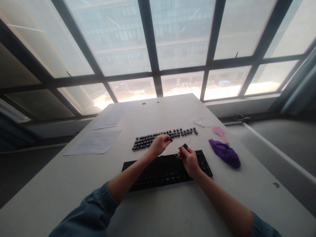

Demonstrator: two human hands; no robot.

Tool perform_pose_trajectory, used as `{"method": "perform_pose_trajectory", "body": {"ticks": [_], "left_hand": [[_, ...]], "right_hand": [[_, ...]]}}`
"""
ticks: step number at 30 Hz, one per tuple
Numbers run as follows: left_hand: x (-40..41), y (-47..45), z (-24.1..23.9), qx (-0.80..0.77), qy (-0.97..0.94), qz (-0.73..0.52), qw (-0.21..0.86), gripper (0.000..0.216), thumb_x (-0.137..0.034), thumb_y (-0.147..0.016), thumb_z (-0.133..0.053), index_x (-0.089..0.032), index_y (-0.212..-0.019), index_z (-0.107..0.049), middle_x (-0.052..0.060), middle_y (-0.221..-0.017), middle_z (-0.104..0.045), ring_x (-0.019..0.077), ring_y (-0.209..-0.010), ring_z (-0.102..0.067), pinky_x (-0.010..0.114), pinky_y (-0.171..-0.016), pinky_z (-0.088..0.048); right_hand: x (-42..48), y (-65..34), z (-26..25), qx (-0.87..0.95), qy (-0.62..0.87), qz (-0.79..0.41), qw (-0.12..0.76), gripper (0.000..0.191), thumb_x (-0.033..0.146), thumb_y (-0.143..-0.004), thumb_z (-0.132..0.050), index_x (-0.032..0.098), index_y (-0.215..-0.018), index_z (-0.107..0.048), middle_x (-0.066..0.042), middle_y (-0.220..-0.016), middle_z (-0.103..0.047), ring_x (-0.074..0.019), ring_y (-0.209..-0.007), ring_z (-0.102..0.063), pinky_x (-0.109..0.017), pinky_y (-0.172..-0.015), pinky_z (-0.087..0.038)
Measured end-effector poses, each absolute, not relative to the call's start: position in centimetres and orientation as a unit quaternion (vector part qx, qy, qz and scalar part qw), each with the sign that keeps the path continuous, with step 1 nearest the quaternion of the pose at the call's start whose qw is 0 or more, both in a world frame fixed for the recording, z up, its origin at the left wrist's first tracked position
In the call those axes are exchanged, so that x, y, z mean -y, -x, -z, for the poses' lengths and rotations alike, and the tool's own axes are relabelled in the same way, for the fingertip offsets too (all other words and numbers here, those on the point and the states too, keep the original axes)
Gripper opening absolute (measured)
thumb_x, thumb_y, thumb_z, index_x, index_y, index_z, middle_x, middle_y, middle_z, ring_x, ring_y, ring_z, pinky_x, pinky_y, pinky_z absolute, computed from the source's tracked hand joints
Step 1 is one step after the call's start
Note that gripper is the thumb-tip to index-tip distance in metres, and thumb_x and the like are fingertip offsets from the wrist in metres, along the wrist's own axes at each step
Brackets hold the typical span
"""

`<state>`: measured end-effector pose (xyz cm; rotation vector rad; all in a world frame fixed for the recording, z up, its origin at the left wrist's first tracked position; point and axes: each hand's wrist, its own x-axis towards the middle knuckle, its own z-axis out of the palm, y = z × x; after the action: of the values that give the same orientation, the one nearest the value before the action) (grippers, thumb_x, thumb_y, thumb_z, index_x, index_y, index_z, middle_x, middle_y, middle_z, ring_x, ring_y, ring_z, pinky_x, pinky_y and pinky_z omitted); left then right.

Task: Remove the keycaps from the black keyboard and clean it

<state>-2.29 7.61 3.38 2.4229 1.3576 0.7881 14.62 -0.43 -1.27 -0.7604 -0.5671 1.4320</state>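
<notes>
A black keyboard base (158, 172) lies on the white table (61, 184) in front of me, its keys taken off. Beyond it, several loose black keycaps (148, 140) lie in rows. My left hand (160, 144) hovers over the right part of those rows and pinches one keycap (170, 140) between its fingertips. My right hand (189, 159) is closed above the keyboard's right half, holding a small black keycap (185, 145) together with a thin wire puller.
A purple cloth (225, 154) and a pink brush (219, 132) lie to the right of the keyboard, with a white item (202, 121) behind them. Paper sheets (95, 142) lie at the left. Large windows stand beyond the table's far edge.
</notes>
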Motion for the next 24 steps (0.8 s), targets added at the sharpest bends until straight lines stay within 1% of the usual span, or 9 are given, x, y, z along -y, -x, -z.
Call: {"method": "perform_pose_trajectory", "body": {"ticks": [2,4,9,13,24], "left_hand": [[-9.3,1.4,-2.8,-0.46,-0.848,-0.245,0.1,0.017,-0.021,-0.085,-0.067,-0.016,-0.101,-0.071,0.006,-0.09,-0.07,0.0175,-0.081,-0.064,0.029,-0.079,-0.049],[-10.3,0.8,-2.2,-0.453,-0.857,-0.231,0.087,0.014,-0.02,-0.085,-0.067,-0.017,-0.097,-0.073,0.006,-0.091,-0.07,0.0186,-0.085,-0.063,0.03,-0.083,-0.048],[-11.2,0.3,-1.2,-0.453,-0.865,-0.211,0.054,0.011,-0.023,-0.086,-0.067,-0.02,-0.092,-0.075,0.007,-0.097,-0.067,0.0228,-0.098,-0.057,0.037,-0.093,-0.043],[-11.7,0.5,-0.7,-0.462,-0.866,-0.192,0.014,0.011,-0.026,-0.085,-0.069,-0.021,-0.092,-0.075,0.007,-0.101,-0.065,0.0235,-0.101,-0.054,0.038,-0.094,-0.042],[-12.8,0.5,0.4,-0.467,-0.861,-0.2,0.014,0.011,-0.027,-0.082,-0.071,-0.022,-0.09,-0.077,0.006,-0.099,-0.065,0.0244,-0.099,-0.053,0.038,-0.092,-0.043]], "right_hand": [[0.5,-14.6,1.3,0.255,0.33,-0.632,0.653,0.028,0.039,-0.07,-0.08,0.014,-0.078,-0.069,-0.001,-0.06,-0.059,-0.012,-0.056,-0.05,-0.027,-0.055,-0.038],[0.5,-14.6,1.4,0.26,0.325,-0.632,0.654,0.027,0.038,-0.072,-0.079,0.014,-0.078,-0.069,-0.001,-0.06,-0.059,-0.0116,-0.056,-0.05,-0.027,-0.054,-0.037],[0.3,-14.5,1.6,0.267,0.32,-0.633,0.652,0.027,0.039,-0.074,-0.078,0.014,-0.079,-0.068,0.0,-0.061,-0.059,-0.011,-0.055,-0.049,-0.026,-0.054,-0.036],[0.3,-14.5,1.5,0.265,0.318,-0.638,0.649,0.026,0.038,-0.074,-0.078,0.014,-0.079,-0.069,-0.001,-0.062,-0.059,-0.0105,-0.055,-0.049,-0.026,-0.054,-0.036],[0.4,-14.5,1.4,0.262,0.318,-0.639,0.65,0.027,0.037,-0.072,-0.079,0.013,-0.078,-0.068,0.0,-0.06,-0.058,-0.0103,-0.054,-0.049,-0.025,-0.052,-0.035]]}}
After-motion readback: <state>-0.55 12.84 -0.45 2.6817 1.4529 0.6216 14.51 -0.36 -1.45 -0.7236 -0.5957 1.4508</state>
